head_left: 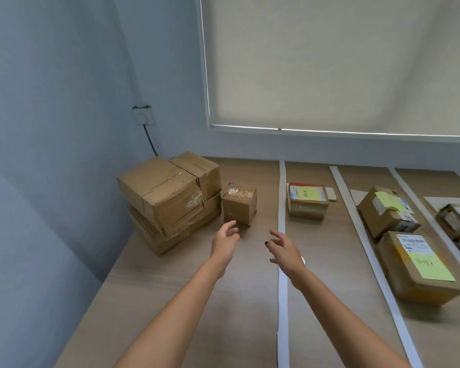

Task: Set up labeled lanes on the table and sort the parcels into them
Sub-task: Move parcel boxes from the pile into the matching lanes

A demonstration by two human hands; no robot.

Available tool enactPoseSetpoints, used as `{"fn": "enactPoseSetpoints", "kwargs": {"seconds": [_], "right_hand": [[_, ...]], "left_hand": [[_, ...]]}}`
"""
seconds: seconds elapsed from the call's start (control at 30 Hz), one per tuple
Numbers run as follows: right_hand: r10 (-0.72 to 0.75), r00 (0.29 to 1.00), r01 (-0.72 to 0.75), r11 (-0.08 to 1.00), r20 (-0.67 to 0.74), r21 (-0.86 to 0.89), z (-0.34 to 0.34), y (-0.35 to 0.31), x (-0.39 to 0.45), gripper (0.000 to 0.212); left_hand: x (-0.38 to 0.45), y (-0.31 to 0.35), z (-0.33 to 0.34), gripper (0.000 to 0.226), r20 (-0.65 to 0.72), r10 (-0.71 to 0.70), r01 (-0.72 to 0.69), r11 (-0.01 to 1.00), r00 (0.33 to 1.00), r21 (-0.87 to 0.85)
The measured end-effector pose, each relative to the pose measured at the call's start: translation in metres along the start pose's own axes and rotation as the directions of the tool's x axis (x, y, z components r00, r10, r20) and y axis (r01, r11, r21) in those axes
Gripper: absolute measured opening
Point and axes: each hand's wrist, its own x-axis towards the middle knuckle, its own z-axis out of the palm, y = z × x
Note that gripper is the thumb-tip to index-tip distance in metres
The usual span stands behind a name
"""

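Both hands reach out over the surface [186,282] and hold nothing. The left hand [225,241] has loose, spread fingers [231,227] just beside a small brown box [239,207]. The right hand [286,251] has its fingers [275,239] spread wide over a white tape strip [282,288]. The small box has shiny tape on top and sits next to a pile of bigger boxes [170,200]. More parcels with yellow notes [433,268] sit in the lanes between strips on the right.

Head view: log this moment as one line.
left hand: open, near small box | right hand: open, above table | small box: unsorted, left of first tape strip
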Motion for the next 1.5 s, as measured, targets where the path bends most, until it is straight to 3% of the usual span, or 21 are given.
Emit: {"fn": "enactPoseSetpoints", "kwargs": {"seconds": [0.5, 0.77, 0.97, 1.1, 1.33, 1.5], "right_hand": [[0.14, 0.99, -0.14, 0.987, 0.0, 0.075, 0.044, 0.017, 0.145, 0.051], [0.11, 0.993, -0.107, 0.991, -0.038, 0.083, 0.058, 0.031, 0.215, 0.053], [0.072, 0.997, -0.072, 0.99, -0.001, 0.12, 0.063, 0.01, 0.206, 0.062], [0.008, 1.0, -0.008, 0.994, 0.007, 0.113, 0.05, -0.006, 0.171, 0.039], [0.018, 1.0, -0.013, 0.98, -0.026, 0.197, 0.018, -0.025, 0.097, 0.041], [-0.016, 0.996, 0.04, 0.955, -0.085, 0.294, 0.001, -0.031, 0.056, 0.024]], "left_hand": [[0.15, -0.048, -0.013, 0.061, -0.033, -0.13, 0.128, 0.99, 0.991, -0.063], [0.214, -0.068, 0.006, 0.072, -0.055, -0.078, 0.07, 0.988, 0.995, -0.137], [0.198, -0.066, 0.009, 0.068, -0.019, -0.015, 0.012, 0.993, 1.0, -0.12], [0.167, -0.046, 0.007, 0.063, -0.034, -0.01, 0.004, 0.986, 0.999, -0.167], [0.099, -0.004, 0.005, 0.006, -0.034, -0.118, 0.099, 0.936, 0.992, -0.337], [0.061, 0.011, 0.003, 0.021, -0.052, -0.085, 0.061, 0.935, 0.995, -0.35]]}}
